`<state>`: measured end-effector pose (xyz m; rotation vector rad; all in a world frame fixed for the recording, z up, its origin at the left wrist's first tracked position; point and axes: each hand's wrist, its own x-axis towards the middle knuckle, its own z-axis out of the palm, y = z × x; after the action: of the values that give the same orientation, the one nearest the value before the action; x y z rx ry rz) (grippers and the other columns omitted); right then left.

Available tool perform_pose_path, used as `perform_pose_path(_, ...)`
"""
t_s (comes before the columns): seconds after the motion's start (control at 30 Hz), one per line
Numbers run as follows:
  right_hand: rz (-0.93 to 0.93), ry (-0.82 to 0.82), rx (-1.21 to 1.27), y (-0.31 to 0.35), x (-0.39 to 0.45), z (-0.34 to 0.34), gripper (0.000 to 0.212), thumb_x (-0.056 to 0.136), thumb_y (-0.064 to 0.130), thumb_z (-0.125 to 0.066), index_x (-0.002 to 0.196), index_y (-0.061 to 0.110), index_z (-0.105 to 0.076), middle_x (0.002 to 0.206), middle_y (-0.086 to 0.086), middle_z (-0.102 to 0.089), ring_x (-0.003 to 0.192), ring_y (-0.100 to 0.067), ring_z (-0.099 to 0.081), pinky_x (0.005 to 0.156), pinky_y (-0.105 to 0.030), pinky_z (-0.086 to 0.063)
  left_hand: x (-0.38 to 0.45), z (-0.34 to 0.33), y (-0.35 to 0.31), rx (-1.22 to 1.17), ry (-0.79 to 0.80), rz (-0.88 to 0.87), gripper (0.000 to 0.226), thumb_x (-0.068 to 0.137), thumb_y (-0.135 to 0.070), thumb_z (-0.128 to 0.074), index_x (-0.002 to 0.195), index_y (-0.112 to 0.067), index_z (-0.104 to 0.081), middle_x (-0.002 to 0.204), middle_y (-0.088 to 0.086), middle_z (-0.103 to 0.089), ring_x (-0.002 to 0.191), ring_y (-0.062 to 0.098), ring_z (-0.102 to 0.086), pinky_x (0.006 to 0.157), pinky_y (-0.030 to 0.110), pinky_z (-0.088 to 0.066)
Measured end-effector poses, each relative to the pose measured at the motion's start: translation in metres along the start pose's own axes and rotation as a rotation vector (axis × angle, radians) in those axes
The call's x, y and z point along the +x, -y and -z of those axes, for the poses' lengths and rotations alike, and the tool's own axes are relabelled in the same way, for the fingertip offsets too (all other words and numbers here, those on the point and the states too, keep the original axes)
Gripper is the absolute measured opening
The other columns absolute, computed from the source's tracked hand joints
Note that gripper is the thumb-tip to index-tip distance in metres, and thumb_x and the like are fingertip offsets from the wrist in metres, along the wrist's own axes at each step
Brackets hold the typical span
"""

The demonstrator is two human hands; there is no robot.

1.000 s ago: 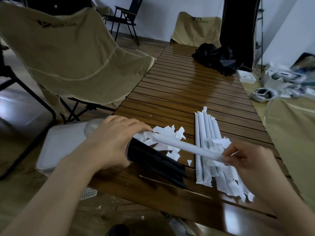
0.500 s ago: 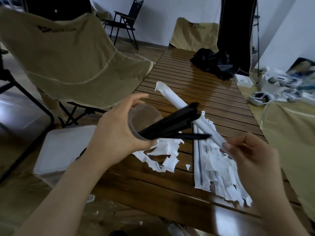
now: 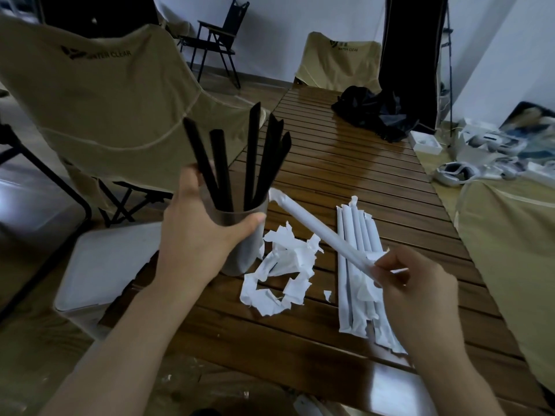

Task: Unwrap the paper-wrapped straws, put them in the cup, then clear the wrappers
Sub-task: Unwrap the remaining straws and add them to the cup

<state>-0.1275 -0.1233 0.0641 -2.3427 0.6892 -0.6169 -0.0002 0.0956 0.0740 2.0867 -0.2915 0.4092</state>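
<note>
Forearms reach in from the near edge of the slatted wooden desk (image 3: 345, 163), and the cup (image 3: 240, 235) serves as the landmark. The right hand (image 3: 417, 292), nearer than the cup and to its right, pinches the low end of a wrapped straw (image 3: 318, 232) between thumb and curled fingers; the straw slants up so its torn tip nearly meets the cup's rim, probably ready to be stripped and dropped in. The left hand (image 3: 198, 232) wraps the cup, fingers behind and thumb across the front, likely steadying it upright so the black straws (image 3: 255, 163) standing inside do not tip it. Just right of the cup's base lie torn wrappers (image 3: 282, 277) in a loose heap, not yet cleared. Further right of the cup, a row of wrapped straws (image 3: 357, 253) lies side by side, kept within reach of the right hand. Left of the cup, below desk level, sits a white box lid (image 3: 102, 265). Beyond the cup stands a beige camp chair (image 3: 99, 109) printed with words ending "CLEAR"; the first word is too blurred to be sure of. A second beige chair (image 3: 336, 61) at the desk's far end bears the same print, unreadable there, beside a black bag (image 3: 372, 115).
</note>
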Motion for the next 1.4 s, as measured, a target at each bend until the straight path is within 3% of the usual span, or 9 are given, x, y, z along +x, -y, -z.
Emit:
perform_pose_path(0.23, -0.082, 0.101, -0.162, -0.003, 0.0, -0.003, 0.03, 0.083, 0.002, -0.062, 0.065, 0.026, -0.059, 0.07, 0.0, -0.062, 0.052, -0.017, -0.058, 0.046, -0.036, -0.052, -0.004, -0.004, -0.002, 0.096, 0.002, 0.003, 0.09, 0.063, -0.045, -0.083, 0.134, -0.021, -0.033, 0.136, -0.001, -0.046, 0.124, 0.013, -0.043, 0.088, 0.02, -0.036)
perform_pose_path(0.47, -0.074, 0.219, -0.182, -0.006, 0.001, 0.001, 0.025, 0.083, 0.004, -0.066, 0.067, 0.022, -0.063, 0.069, 0.002, -0.064, 0.058, -0.012, -0.061, 0.05, -0.026, -0.05, -0.003, -0.005, -0.002, 0.106, -0.011, 0.024, 0.095, 0.063, -0.041, -0.085, 0.137, -0.019, -0.03, 0.139, 0.002, -0.045, 0.128, 0.02, -0.043, 0.089, 0.024, -0.037)
perform_pose_path(0.6, -0.063, 0.267, -0.193, -0.008, 0.003, 0.003, 0.03, 0.081, -0.001, -0.066, 0.065, 0.025, -0.062, 0.069, 0.004, -0.064, 0.055, -0.01, -0.06, 0.042, -0.015, -0.041, -0.005, -0.003, -0.004, 0.084, -0.03, 0.022, 0.118, 0.057, -0.042, -0.086, 0.148, -0.023, -0.013, 0.151, 0.001, -0.031, 0.138, 0.02, -0.032, 0.108, 0.037, -0.035)
perform_pose_path(0.67, -0.064, 0.212, -0.209, -0.008, 0.002, 0.004, 0.031, 0.08, -0.001, -0.064, 0.063, 0.024, -0.061, 0.067, 0.003, -0.064, 0.051, -0.013, -0.058, 0.042, -0.024, -0.044, -0.011, -0.003, -0.011, 0.121, -0.124, -0.059, 0.125, 0.06, -0.048, -0.083, 0.151, -0.021, -0.003, 0.157, 0.002, -0.018, 0.143, 0.019, -0.021, 0.114, 0.045, -0.027)
perform_pose_path(0.83, -0.103, 0.006, -0.216, -0.01, 0.005, 0.02, 0.029, 0.075, -0.003, -0.055, 0.058, 0.021, -0.059, 0.058, -0.003, -0.062, 0.053, -0.023, -0.056, 0.049, -0.032, -0.046, -0.029, -0.015, -0.021, 0.248, -0.237, -0.304, 0.089, 0.078, -0.03, -0.071, 0.148, -0.008, -0.021, 0.155, 0.01, -0.02, 0.144, 0.015, -0.017, 0.113, 0.033, -0.022)
perform_pose_path(1.07, 0.041, 0.21, -0.256, -0.022, 0.011, 0.041, 0.041, 0.067, -0.014, -0.06, 0.053, 0.024, -0.059, 0.061, 0.005, -0.065, 0.065, -0.014, -0.061, 0.057, -0.03, -0.049, -0.041, -0.019, -0.032, 0.287, -0.38, -0.436, 0.06, 0.076, -0.019, -0.067, 0.129, -0.012, -0.04, 0.137, 0.01, -0.035, 0.126, 0.025, -0.039, 0.1, 0.026, -0.024)
perform_pose_path(1.13, 0.087, 0.301, -0.253, -0.023, 0.011, 0.038, 0.042, 0.07, -0.012, -0.065, 0.054, 0.027, -0.061, 0.062, 0.008, -0.066, 0.065, -0.005, -0.061, 0.056, -0.015, -0.045, -0.046, -0.024, -0.034, 0.264, -0.219, -0.588, 0.045, 0.08, -0.019, -0.064, 0.12, -0.017, -0.044, 0.122, 0.005, -0.045, 0.112, 0.02, -0.047, 0.093, 0.027, -0.035)
perform_pose_path(1.27, 0.163, 0.418, -0.141, -0.009, 0.005, 0.017, 0.037, 0.078, 0.0, -0.069, 0.059, 0.031, -0.062, 0.069, 0.009, -0.067, 0.066, 0.001, -0.059, 0.06, -0.011, -0.045, -0.065, -0.049, -0.032, 0.383, 0.335, -0.717, 0.018, 0.09, -0.039, -0.054, 0.107, -0.032, -0.055, 0.101, -0.011, -0.063, 0.091, 0.005, -0.059, 0.076, 0.022, -0.049)
perform_pose_path(1.4, 0.276, 0.327, -0.057, 0.005, -0.007, -0.007, 0.033, 0.074, -0.004, -0.065, 0.06, 0.026, -0.06, 0.066, 0.009, -0.062, 0.066, -0.003, -0.056, 0.057, -0.019, -0.044, -0.071, -0.059, -0.029, 0.326, 0.482, -0.578, 0.016, 0.088, -0.039, -0.05, 0.089, -0.033, -0.065, 0.078, -0.013, -0.066, 0.073, 0.007, -0.061, 0.061, 0.025, -0.048)
